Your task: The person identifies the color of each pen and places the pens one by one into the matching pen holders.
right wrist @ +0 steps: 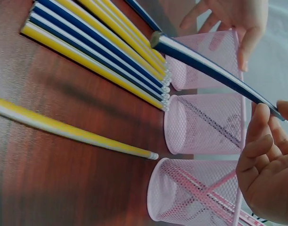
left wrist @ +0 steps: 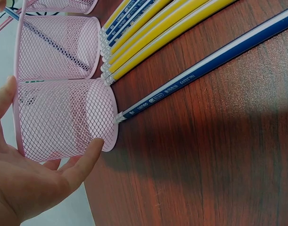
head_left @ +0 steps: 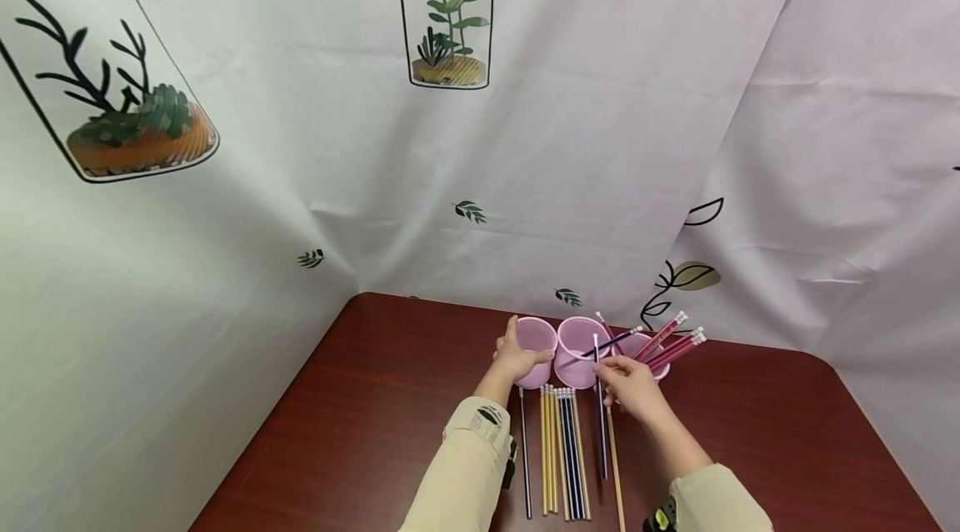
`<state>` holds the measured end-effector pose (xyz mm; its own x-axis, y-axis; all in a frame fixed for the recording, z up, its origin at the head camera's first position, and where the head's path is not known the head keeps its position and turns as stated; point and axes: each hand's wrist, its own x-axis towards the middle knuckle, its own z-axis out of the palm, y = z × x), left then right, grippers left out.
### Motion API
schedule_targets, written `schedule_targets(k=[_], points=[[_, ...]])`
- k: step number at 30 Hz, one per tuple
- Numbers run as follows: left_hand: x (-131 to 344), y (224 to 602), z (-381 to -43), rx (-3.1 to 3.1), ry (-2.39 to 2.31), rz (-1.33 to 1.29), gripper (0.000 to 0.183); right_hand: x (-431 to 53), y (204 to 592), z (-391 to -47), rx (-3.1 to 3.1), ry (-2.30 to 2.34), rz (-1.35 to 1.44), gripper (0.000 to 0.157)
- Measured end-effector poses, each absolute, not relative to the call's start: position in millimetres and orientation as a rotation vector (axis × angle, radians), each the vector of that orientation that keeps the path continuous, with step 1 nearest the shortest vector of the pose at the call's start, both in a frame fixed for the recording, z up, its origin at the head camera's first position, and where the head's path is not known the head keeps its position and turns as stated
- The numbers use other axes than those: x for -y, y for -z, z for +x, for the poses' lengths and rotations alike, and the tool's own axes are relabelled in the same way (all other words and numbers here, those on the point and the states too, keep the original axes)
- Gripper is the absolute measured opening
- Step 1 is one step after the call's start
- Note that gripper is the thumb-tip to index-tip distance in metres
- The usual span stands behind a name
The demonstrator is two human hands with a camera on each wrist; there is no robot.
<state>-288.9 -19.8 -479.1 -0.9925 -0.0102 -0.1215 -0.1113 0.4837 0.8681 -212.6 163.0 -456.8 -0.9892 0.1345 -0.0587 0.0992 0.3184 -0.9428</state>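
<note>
Blue and white, a pencil (right wrist: 205, 68) is pinched by the right hand (head_left: 632, 386), over the worktop (head_left: 337, 432), right of the frame's lower centre. Leftward, a pink mesh cup (left wrist: 63, 120) is touched by the left hand (head_left: 517, 359), its fingers spread apart. Red pencils (head_left: 660, 338) are held in the right-hand cup (right wrist: 160, 197).

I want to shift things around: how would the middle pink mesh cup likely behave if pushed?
The middle cup is probably light for its size, being open mesh. It may tip rather easily if pushed near the rim, since just one blue pencil leans inside. Pushed low, its flat base should slide.
</note>
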Motion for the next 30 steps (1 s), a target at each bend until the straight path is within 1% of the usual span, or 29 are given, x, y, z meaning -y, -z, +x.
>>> schedule_targets(k=[8, 17, 21, 22, 25, 28, 29, 30], points=[[20.2, 481.7, -289.6, -2.624, -1.549, -0.104, 0.095, -164.4, 439.4, -218.8, 2.398, -1.887, -0.273, 0.033], [20.8, 483.3, -290.3, -2.622, -1.560, -0.107, 0.094, -170.0, 414.6, -224.2, 2.245, -1.925, -0.301, 0.032], [21.0, 483.8, -290.2, -2.631, -1.551, -0.099, 0.095, -175.1, 407.5, -226.5, 2.104, -1.953, -0.236, 0.033], [21.0, 484.1, -290.4, -2.632, -1.549, -0.096, 0.095, -180.2, 412.6, -230.9, 2.035, -1.995, -0.168, 0.029], [20.9, 485.0, -291.2, -2.634, -1.548, -0.091, 0.095, -184.2, 409.5, -232.8, 1.954, -2.002, -0.098, 0.029], [20.8, 485.5, -291.9, -2.630, -1.550, -0.092, 0.095, -186.0, 406.3, -235.0, 1.872, -2.024, -0.098, 0.021], [20.8, 485.6, -292.1, -2.629, -1.550, -0.093, 0.095, -182.4, 398.9, -231.7, 1.898, -1.990, -0.158, 0.021], [20.8, 485.6, -292.2, -2.629, -1.550, -0.093, 0.095, -182.3, 397.7, -232.0, 1.888, -1.993, -0.177, 0.017]])
